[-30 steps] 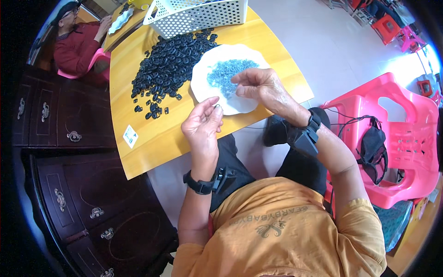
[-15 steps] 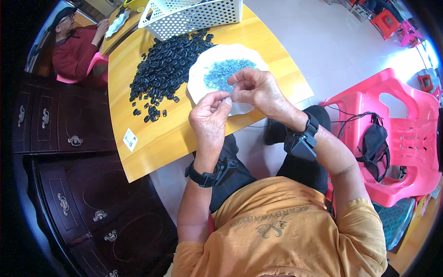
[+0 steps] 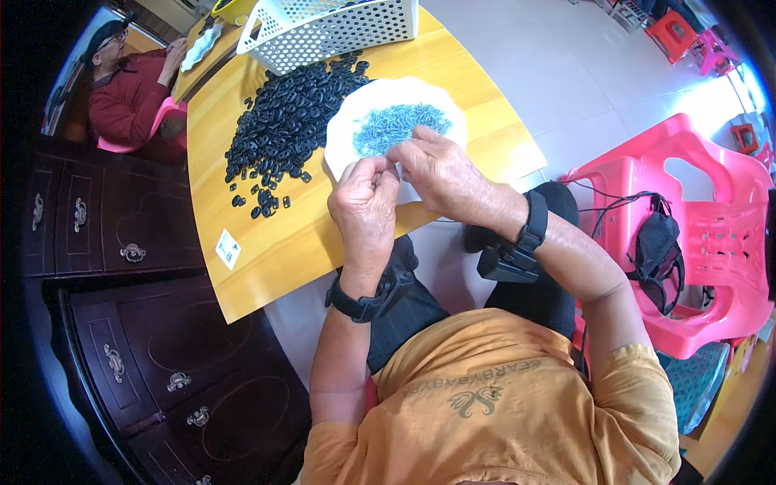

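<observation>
While left hand (image 3: 364, 202) and right hand (image 3: 443, 174) meet over the near side of the plate (image 3: 343, 121), fingers pinched together (can't tell on what), silvery bits (image 3: 400, 123) sit on it, black pieces (image 3: 291, 121) left of it.

The table (image 3: 279, 263) is honey yellow with wood grain, and the little parts (image 3: 295, 117) on it are all black. Plain white plate (image 3: 343, 121), kinda silvery-blue tiny pieces (image 3: 400, 123). The basket (image 3: 331, 42) is white, patterned with rows of holes. Super bright pink chair (image 3: 634, 166), really dark brown cabinet (image 3: 121, 210), mustard-orange shirt (image 3: 428, 440) with a darker print (image 3: 475, 400).
</observation>
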`<action>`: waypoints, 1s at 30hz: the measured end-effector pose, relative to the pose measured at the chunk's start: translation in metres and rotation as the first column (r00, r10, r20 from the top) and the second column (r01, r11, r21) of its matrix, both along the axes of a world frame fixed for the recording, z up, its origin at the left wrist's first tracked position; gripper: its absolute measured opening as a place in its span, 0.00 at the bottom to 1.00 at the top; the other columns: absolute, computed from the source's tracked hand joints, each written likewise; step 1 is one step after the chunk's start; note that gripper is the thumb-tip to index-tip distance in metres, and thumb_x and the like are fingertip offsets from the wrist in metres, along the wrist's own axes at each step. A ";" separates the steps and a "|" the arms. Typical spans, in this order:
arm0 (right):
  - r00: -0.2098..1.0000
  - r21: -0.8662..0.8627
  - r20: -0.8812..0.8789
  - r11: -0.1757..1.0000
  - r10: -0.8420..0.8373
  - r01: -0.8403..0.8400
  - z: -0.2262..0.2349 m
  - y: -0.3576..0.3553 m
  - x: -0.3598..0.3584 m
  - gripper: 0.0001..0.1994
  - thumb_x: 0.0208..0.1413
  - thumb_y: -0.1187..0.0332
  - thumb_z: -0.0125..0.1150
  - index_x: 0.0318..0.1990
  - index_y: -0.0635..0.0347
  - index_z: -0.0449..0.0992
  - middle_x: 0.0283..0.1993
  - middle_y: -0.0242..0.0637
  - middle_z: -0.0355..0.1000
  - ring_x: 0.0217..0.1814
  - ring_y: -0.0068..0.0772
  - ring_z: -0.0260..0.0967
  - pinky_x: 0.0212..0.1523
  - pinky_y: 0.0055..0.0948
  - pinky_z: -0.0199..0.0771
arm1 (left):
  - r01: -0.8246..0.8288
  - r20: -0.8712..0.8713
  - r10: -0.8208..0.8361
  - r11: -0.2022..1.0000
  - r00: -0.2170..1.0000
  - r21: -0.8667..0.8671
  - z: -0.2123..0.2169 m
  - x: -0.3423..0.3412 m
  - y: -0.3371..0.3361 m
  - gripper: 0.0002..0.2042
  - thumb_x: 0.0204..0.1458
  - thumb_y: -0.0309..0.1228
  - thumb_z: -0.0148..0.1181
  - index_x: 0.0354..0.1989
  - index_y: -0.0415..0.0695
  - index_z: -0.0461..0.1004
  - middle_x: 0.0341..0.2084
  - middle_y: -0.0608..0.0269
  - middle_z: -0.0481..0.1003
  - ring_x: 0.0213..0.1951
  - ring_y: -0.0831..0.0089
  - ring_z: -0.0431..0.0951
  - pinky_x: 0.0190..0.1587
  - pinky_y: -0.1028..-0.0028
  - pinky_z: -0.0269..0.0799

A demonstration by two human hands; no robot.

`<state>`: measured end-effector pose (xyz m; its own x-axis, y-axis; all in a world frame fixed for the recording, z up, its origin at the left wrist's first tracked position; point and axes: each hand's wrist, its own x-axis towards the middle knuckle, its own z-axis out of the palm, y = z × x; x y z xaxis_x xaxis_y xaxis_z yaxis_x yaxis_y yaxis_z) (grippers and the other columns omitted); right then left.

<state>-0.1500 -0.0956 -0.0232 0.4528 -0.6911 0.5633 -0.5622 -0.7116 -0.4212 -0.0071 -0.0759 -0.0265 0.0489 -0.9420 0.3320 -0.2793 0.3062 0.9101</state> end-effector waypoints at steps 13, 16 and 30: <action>0.795 0.562 0.582 0.792 -0.174 -0.237 0.009 0.005 -0.013 0.02 0.47 0.78 0.60 0.30 0.62 0.76 0.28 0.28 0.71 0.34 0.19 0.67 0.37 0.21 0.69 | 0.146 -0.396 -0.045 0.962 0.917 0.230 0.011 0.021 0.007 0.12 0.46 0.14 0.55 0.41 0.31 0.71 0.24 0.64 0.71 0.22 0.81 0.70 0.25 0.85 0.67; 0.797 0.627 0.572 0.729 -0.194 -0.273 0.016 0.007 -0.012 0.02 0.48 0.78 0.60 0.30 0.64 0.76 0.29 0.26 0.71 0.33 0.16 0.67 0.37 0.19 0.69 | 0.157 -0.493 -0.001 0.949 0.870 0.275 0.017 0.018 0.014 0.11 0.47 0.15 0.55 0.40 0.31 0.72 0.24 0.63 0.71 0.23 0.81 0.71 0.25 0.83 0.68; 0.802 0.590 0.576 0.760 -0.160 -0.272 0.025 0.015 0.002 0.06 0.49 0.77 0.61 0.35 0.65 0.72 0.28 0.28 0.70 0.32 0.16 0.67 0.37 0.19 0.71 | 0.165 -0.490 -0.006 0.945 0.872 0.281 0.020 0.016 0.027 0.06 0.48 0.17 0.57 0.35 0.31 0.73 0.23 0.62 0.72 0.24 0.79 0.71 0.26 0.84 0.66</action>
<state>-0.1475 -0.0806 0.0020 0.2513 -0.9525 0.1719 -0.0327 -0.1859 -0.9820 0.0089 -0.0492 -0.0061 0.0404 -0.9991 -0.0151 0.2267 -0.0056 0.9740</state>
